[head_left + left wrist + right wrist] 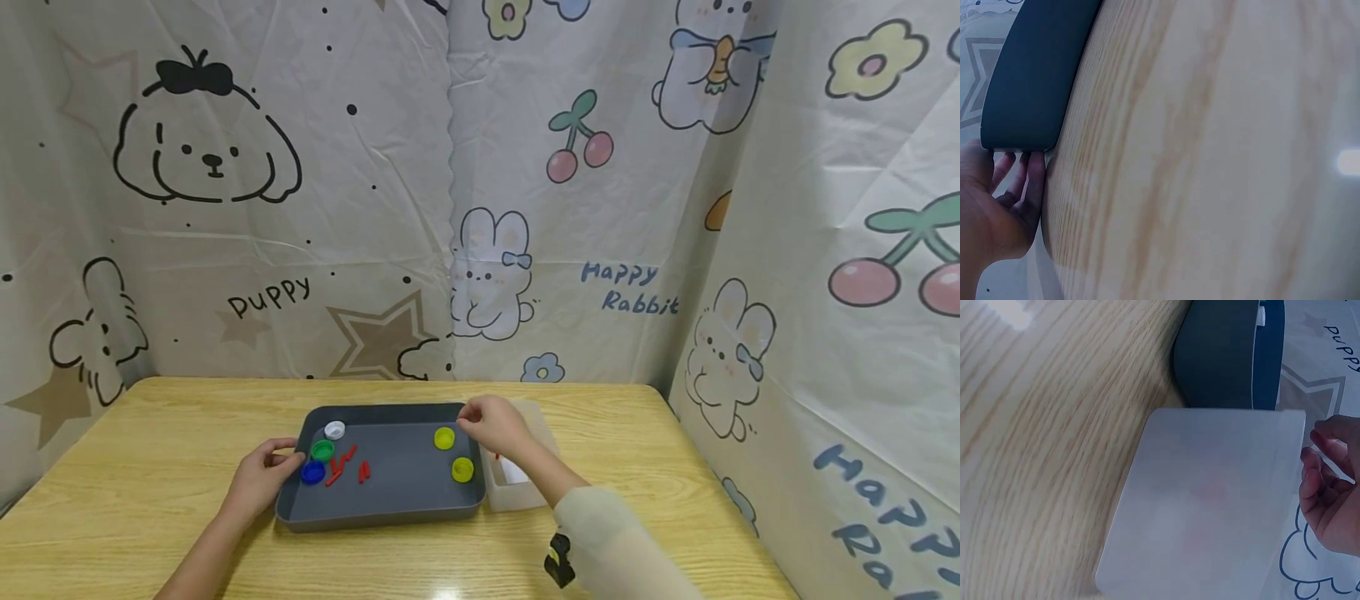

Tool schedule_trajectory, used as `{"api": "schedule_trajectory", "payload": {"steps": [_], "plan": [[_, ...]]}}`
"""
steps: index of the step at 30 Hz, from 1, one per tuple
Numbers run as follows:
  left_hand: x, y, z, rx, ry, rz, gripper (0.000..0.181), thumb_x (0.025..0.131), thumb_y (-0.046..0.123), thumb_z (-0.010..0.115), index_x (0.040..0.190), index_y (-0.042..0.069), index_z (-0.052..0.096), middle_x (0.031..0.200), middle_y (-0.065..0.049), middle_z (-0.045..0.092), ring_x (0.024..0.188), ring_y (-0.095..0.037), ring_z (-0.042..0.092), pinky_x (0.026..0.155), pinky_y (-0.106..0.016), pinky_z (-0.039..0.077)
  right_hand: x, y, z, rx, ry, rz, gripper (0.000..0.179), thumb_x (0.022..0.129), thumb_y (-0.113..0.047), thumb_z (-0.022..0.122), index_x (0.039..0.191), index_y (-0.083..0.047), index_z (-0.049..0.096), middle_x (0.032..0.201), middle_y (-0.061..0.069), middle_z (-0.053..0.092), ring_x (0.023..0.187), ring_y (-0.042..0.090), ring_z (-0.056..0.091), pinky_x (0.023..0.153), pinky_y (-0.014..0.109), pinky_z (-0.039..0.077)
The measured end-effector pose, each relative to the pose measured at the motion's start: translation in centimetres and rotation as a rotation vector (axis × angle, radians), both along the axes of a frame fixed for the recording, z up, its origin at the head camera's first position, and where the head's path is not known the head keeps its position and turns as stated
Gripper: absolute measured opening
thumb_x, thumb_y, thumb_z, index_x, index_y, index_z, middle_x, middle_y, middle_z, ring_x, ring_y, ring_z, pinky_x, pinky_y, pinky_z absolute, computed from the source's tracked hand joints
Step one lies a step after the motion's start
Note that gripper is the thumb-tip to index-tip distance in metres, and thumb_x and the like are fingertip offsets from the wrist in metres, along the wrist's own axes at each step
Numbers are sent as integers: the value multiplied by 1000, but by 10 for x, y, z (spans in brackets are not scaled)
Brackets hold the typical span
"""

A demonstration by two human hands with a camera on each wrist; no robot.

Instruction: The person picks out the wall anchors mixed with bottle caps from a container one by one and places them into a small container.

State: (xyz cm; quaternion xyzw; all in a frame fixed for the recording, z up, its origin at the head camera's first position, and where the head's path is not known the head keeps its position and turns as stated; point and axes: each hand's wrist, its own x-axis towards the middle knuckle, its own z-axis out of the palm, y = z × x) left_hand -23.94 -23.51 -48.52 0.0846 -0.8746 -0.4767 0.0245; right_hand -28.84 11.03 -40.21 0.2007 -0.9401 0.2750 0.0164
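My left hand holds the left end of a dark grey tray, thumb at the rim and fingertips against the outer wall. Raised over the tray's right rim is my right hand, with curled fingers and its thumb close to the index finger. I cannot tell whether something small is between them. Several short red sticks lie toward the tray's left side. Beside them are a white cap, a green cap and a blue cap. Two yellow caps sit at the right.
Against the tray's right end stands a whitish translucent bin, partly hidden by my right forearm, with something red and white inside. Both rest on a wood-grain table. Printed curtains hang behind it and on the right.
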Motion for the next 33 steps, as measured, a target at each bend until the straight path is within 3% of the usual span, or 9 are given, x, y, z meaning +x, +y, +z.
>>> {"api": "schedule_trajectory", "payload": {"steps": [19,33], "plan": [[1,1,0,2,11,10,47,91,30,58,125,-1,52,104,-18,62,89,-19,56,68,-23,44,4,-40,-8,31,-15,78,10,86,-23,65,88,-15,71,77,-5,61,65,6,49,59,21,41],[1,0,-2,3,22,7,47,90,30,59,125,-1,52,103,-18,63,85,-15,56,67,-24,44,14,-60,-23,66,-15,123,10,87,-24,65,90,-18,71,73,-8,59,58,2,46,54,19,38]]}}
